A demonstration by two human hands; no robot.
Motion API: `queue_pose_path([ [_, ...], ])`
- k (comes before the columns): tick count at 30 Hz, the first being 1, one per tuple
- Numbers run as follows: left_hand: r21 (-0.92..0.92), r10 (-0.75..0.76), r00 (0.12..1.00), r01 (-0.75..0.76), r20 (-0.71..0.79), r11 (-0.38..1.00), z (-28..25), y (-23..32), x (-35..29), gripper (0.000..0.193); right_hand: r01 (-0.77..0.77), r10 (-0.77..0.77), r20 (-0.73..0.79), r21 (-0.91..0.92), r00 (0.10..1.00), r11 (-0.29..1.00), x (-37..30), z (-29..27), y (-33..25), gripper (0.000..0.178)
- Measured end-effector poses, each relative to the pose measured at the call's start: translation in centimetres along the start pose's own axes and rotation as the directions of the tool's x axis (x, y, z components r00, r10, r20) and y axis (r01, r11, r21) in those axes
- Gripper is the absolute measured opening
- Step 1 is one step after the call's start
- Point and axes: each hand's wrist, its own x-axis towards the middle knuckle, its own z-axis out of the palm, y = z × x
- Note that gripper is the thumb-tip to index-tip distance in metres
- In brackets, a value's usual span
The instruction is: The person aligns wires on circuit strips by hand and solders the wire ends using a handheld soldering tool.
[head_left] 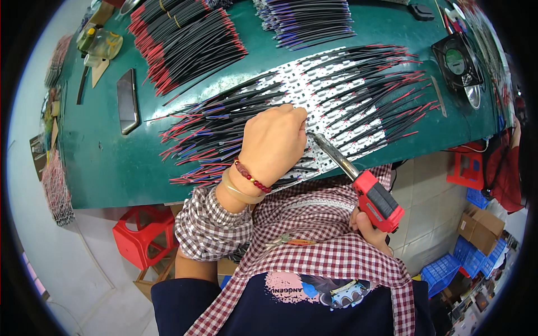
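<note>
A: Where is the soldering iron relative to the hands?

B: The right hand is wrapped shut round its red and black grip, near the person's chest and off the near edge of the green table. The metal shaft runs up and to the left, and its tip reaches the white strip panel just right of the left hand.

A: And the left hand?

B: It is curled into a loose fist, knuckles up, pressing down on the near end of the panel among the thin black wires with red and blue ends. I cannot tell whether its fingers pinch a wire, as they are tucked under. A red bead bracelet and a pale bangle sit at the wrist, above a checked sleeve cover.

A: Any packages or labels?

B: Brown cardboard boxes stand on the floor at the right, well apart from the table. The small black fan at the table's far right has a round green label at its hub.

A: Containers?

B: Blue plastic crates lie on the floor near right; what is in them is too small to tell. A clear bottle with a yellowish tint lies at the far left of the table.

A: What else lies on the table?

B: A bundle of black wires with red tips sits far left, another with blue tips further right, and a dark phone lies left of the panel. Red plastic stools stand under the table.
</note>
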Motion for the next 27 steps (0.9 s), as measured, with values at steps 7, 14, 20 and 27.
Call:
queue_pose_path([
  [7,0.024,-0.012,0.999,0.011,0.053,1.000,-0.3,0.2,0.4,0.005,-0.043,0.034,0.061,0.140,0.998,0.989,-0.3,-0.4,0.3,0.004],
  [14,0.029,-0.011,0.998,0.010,0.060,1.000,-0.2,0.2,0.4,0.006,-0.013,0.013,0.001,0.034,1.000,0.999,-0.2,0.2,0.1,0.005],
  [20,0.034,-0.004,0.999,0.002,0.052,0.999,-0.1,0.2,0.4,0.006,-0.001,0.001,0.058,-0.011,0.998,1.000,-0.1,0.1,-0.4,0.008],
  [27,0.036,-0.008,0.999,0.006,0.046,0.999,-0.2,0.3,0.3,0.005,-0.009,0.033,-0.114,0.206,0.993,0.978,-0.4,0.5,-1.4,0.014],
])
